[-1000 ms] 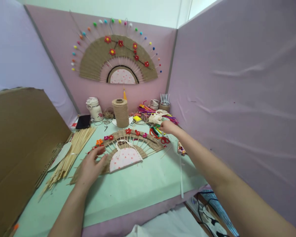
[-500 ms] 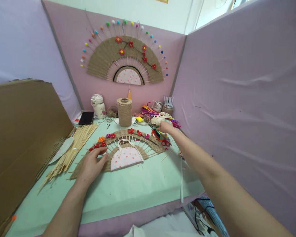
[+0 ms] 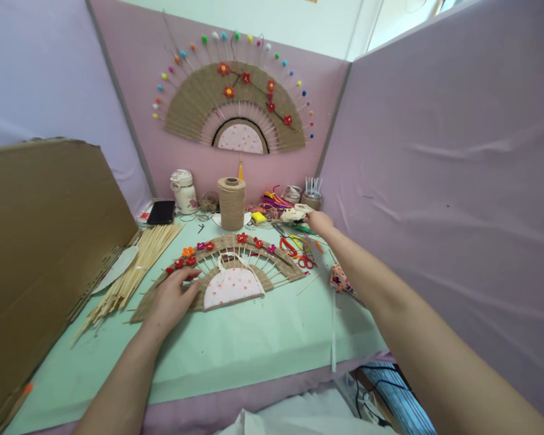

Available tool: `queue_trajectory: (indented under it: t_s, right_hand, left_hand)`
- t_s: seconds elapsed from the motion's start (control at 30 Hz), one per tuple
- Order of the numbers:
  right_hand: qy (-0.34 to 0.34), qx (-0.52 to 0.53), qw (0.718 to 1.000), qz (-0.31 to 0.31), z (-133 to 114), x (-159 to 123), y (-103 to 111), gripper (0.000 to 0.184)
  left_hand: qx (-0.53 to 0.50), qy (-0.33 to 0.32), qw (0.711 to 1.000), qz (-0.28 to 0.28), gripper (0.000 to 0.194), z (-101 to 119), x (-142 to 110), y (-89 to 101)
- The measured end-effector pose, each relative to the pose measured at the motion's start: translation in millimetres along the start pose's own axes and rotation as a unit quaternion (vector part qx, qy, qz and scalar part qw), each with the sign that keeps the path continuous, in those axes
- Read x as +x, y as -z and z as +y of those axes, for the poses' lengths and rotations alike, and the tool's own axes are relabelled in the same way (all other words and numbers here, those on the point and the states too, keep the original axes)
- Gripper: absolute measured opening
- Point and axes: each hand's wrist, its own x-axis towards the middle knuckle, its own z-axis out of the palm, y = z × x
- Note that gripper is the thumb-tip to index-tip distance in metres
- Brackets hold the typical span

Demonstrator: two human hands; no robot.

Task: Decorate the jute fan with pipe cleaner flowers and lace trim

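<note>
A half-round woven twine fan [image 3: 272, 254] with thin sticks, red, orange and magenta flowers along its arc and a dotted white half-circle [image 3: 234, 288] at its base lies flat on the table. My left hand [image 3: 174, 299] rests on the fan's left part, thumb and fingers apart, holding nothing. My right hand [image 3: 321, 222] reaches to the back right, beside a bundle of cream lace [image 3: 295, 213]. Its fingers are bent and mostly hidden; something dark and green shows at them. Red-handled scissors [image 3: 305, 261] and yellow-handled pliers [image 3: 298, 238] lie in front of that hand.
A twine spool [image 3: 231, 205], a flask [image 3: 184, 192] and a phone [image 3: 162, 212] stand or lie at the back. Bamboo sticks [image 3: 138, 266] and cardboard [image 3: 49, 241] are on the left. A finished fan [image 3: 194, 99] hangs on the back panel. A patterned cloth item [image 3: 339, 279] lies right.
My right hand has moved back and right, away from the scissors and pliers, and the dark and green thing has shifted with it. My left hand stays on the fan. The view has shifted slightly.
</note>
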Motion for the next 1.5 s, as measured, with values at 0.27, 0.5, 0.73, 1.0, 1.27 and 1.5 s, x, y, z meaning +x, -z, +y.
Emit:
queue_trajectory:
  t_s: [0.27,0.5,0.73,1.0,1.27,1.5]
  right_hand:
    - [-0.010,-0.046,0.998,0.047,7,28,7,0.044]
    - [0.052,-0.076,0.995,-0.039,5,38,15,0.048]
    - [0.082,-0.067,0.991,-0.079,-2,25,11,0.041]
    - [0.071,-0.065,0.992,-0.083,-7,18,35,0.035]
    - [0.125,0.086,0.984,-0.094,38,30,100,0.024]
    - [0.017,0.240,0.968,0.069,41,14,99,0.036]
  left_hand:
    - [-0.008,-0.014,1.000,0.004,0.036,-9,2,-5.2]
    - [-0.005,-0.029,1.000,-0.006,0.037,-11,2,-8.5]
    - [-0.007,-0.023,1.000,-0.010,0.037,-9,0,-8.9]
    - [-0.008,-0.021,1.000,-0.018,0.037,-13,1,-11.1]
    - [-0.004,-0.024,1.000,0.002,0.035,-8,1,-6.7]
    - [-0.025,-0.014,0.999,0.025,0.036,-13,2,-7.3]
